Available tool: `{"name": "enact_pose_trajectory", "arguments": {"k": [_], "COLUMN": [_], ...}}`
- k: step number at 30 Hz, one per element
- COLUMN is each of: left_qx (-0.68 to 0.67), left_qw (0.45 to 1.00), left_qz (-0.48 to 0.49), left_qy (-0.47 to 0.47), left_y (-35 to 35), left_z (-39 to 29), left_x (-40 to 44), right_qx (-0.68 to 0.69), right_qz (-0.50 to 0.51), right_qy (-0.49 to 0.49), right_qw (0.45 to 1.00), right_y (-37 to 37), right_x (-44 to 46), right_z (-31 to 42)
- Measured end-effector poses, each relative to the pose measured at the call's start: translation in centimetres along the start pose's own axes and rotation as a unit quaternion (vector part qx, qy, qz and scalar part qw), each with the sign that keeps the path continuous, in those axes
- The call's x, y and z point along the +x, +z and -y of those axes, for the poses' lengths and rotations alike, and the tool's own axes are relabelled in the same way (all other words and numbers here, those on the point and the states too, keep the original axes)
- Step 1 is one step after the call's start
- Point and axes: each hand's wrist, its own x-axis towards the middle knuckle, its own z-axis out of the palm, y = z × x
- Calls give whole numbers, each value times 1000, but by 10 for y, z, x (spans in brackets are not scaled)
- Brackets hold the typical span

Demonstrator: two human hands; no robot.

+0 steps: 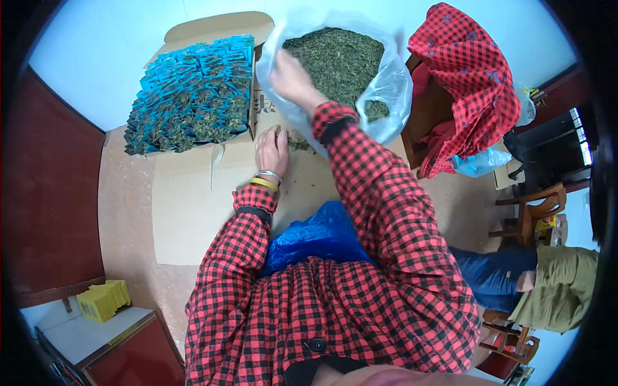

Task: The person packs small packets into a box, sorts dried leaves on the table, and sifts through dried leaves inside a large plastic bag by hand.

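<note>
1. Two hands: left hand (273, 149) low over cardboard sheet (187, 219), fingers together, hold not tellable; right hand (291, 77) at near-left rim of plastic bag (397, 106), blurred, hold likewise not tellable.
2. Done, apparently: many blue packets (209, 61), leaf showing, ranked in open box (222, 27).
3. Left: ample loose leaf (341, 61) inside bag.
4. Surface: cardboard on floor (125, 193); crumbs (301, 145), pale spoon (217, 156).
5. Room: checked cloth (467, 64), wooden chair (534, 212), another person (557, 283), rightward.

This seems a room in a home, given the wooden chairs (546, 208) and checked cloth (473, 77).
</note>
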Motion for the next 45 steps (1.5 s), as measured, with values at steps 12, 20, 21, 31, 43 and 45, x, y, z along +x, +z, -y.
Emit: {"name": "enact_pose_trajectory", "arguments": {"k": [12,20,21,31,43,45], "left_qx": [9,8,11,20,24,26], "left_qw": [1000,999,999,999,999,999], "left_qz": [16,18,17,19,11,5], "left_qy": [19,30,33,33,24,28], "left_y": [-1,-2,-1,-1,-1,0], "left_z": [0,1,1,0,0,2], "left_x": [-1,-1,0,-1,-1,-1], "right_qx": [-341,-421,-423,42,-252,-396], "right_qz": [-17,230,230,63,171,193], "right_qy": [-150,-16,-14,180,84,3], "right_qw": [928,877,876,981,949,898], "right_y": [-41,-146,-156,-176,-191,-186], "right_x": [-41,-41,-41,-35,-60,-79], "right_z": [-74,-84,-88,-97,-93,-87]}}
